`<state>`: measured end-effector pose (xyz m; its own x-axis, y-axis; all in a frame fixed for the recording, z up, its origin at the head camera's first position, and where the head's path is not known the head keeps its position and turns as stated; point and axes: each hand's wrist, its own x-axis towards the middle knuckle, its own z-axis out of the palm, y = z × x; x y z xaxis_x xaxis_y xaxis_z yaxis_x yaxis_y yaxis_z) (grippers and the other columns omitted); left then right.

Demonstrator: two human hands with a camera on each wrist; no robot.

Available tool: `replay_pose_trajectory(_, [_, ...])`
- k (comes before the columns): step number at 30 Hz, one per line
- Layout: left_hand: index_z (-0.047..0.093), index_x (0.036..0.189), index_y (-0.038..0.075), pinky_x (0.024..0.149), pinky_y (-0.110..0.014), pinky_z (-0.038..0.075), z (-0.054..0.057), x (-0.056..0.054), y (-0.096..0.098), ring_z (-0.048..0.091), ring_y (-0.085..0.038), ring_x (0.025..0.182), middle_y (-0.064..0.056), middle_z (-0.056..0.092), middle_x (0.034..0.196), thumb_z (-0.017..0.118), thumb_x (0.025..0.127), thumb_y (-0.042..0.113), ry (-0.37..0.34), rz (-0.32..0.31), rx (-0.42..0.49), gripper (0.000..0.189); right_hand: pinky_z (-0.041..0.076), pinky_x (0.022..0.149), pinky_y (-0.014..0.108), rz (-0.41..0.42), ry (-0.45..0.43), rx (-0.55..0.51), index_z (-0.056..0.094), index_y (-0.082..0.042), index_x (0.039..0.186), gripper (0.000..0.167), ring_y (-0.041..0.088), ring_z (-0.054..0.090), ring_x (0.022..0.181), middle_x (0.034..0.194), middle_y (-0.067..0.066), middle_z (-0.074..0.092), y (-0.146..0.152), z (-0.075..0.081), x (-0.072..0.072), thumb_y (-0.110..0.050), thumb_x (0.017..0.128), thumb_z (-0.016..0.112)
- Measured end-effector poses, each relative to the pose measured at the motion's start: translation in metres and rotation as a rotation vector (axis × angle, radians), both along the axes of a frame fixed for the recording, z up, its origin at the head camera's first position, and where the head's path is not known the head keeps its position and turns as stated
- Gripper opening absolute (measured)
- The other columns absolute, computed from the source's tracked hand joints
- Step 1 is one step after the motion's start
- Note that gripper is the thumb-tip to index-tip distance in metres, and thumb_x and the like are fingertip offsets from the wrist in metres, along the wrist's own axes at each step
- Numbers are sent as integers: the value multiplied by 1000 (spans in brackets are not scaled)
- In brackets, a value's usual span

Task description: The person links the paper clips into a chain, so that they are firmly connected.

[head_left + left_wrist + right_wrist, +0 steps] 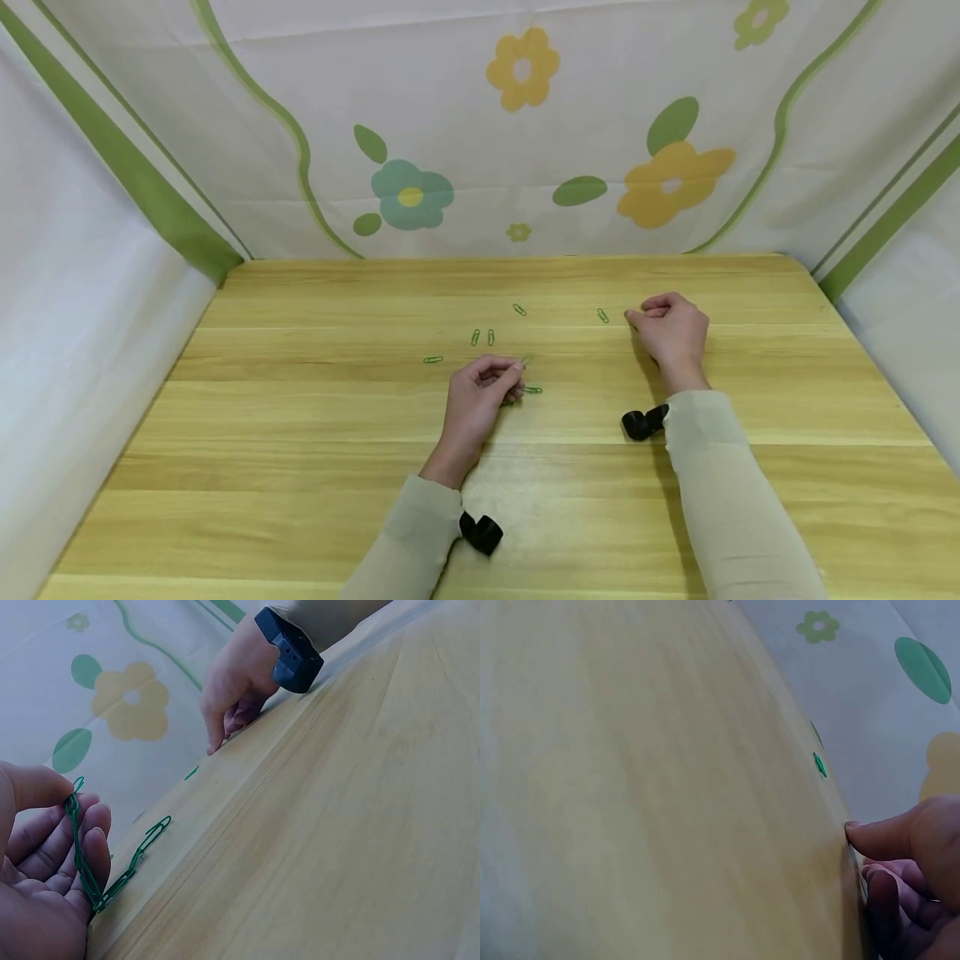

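My left hand (480, 396) pinches the top end of a chain of linked green paper clips (79, 844) between thumb and forefinger. The chain hangs in front of the palm, and its lower part (135, 866) trails onto the wooden table. Farther to the right, my right hand (673, 333) is down at the tabletop with its thumb (881, 836) stretched out. Whether something small lies between its fingertips cannot be made out. Just left of it lies a loose green paper clip (602, 316); another paper clip (519, 309) lies farther left.
Beyond the left hand, two upright paper clips (476, 337) lie side by side, with one more paper clip (433, 360) to their left. The wooden table (262, 400) ends at a white floral curtain (465, 100). Black wrist devices (482, 533) sit at both cuffs.
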<state>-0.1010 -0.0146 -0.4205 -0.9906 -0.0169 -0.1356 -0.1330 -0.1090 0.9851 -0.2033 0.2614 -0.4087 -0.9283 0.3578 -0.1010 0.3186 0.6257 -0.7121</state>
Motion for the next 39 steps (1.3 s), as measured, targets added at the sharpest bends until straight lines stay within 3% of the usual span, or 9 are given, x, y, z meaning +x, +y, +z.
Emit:
replay_pose_trajectory(9, [77, 112, 0, 73, -24, 60, -1, -1, -2, 71, -15, 77, -22, 76, 97, 74, 103, 13, 10, 3, -7, 17, 50, 80, 31, 109, -48, -52, 74, -10, 126, 49, 24, 63, 97, 115, 9, 70, -6, 2, 2, -51, 99, 73])
replay_pose_trajectory(15, [77, 112, 0, 73, -24, 60, -2, -1, -1, 71, -15, 77, -23, 76, 97, 75, 102, 13, 1, 8, 0, 17, 50, 85, 34, 177, -61, -23, 76, -12, 123, 47, 28, 68, 101, 116, 10, 75, -18, 1, 2, -52, 98, 76])
replay_pose_trajectory(22, [77, 112, 0, 73, -24, 60, -1, -1, 0, 71, -14, 78, -22, 76, 97, 75, 102, 14, -2, 3, 1, 17, 54, 86, 42, 164, -39, 40, 79, -13, 117, 34, 30, 72, 99, 113, 12, 79, -24, -1, 3, -42, 99, 75])
replay_pose_trajectory(31, [77, 112, 0, 73, -24, 60, 0, -1, 0, 71, -14, 77, -23, 76, 98, 74, 103, 14, -4, -5, -1, 17, 52, 81, 40, 152, -63, 74, 78, -13, 114, 35, 29, 69, 95, 110, 11, 77, -27, 0, 5, -45, 102, 72])
replay_pose_trajectory(39, [77, 112, 0, 73, -24, 60, 0, 1, 3, 71, -15, 79, -21, 76, 98, 74, 103, 15, -9, -10, 12, 17, 52, 83, 31, 161, 46, -77, 74, -8, 113, 29, 22, 68, 91, 106, 11, 76, -38, 3, 24, -35, 101, 73])
